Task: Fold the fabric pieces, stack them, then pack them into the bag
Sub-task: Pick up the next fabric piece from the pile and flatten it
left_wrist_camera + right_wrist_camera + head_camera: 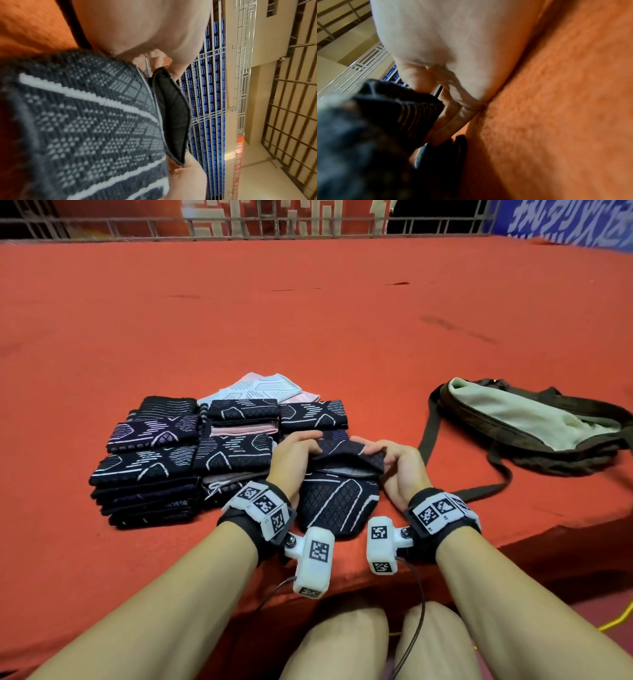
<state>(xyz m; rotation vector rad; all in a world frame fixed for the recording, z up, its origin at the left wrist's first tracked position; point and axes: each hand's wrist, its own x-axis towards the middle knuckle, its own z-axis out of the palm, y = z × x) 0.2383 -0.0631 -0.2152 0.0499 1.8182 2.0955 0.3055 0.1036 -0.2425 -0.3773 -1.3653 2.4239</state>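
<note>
Red table (308, 320): olive bag (527, 422) at right, long axis left-right. Folded fabric stacks (178, 453) left of centre. Dark patterned fabric piece (337, 501) at lower centre, long axis toward viewer. Left hand (294, 455) and right hand (399, 465), wrists down, fingers curled, pinch its far edge.

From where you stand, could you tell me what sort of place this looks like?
Probably a workshop or packing space: a wide orange-covered table, metal grilles behind it, and piles of folded knit fabric pieces beside an open bag.

A hall-like room: red felt-covered platform (308, 313), metal lattice railing (308, 227).
</note>
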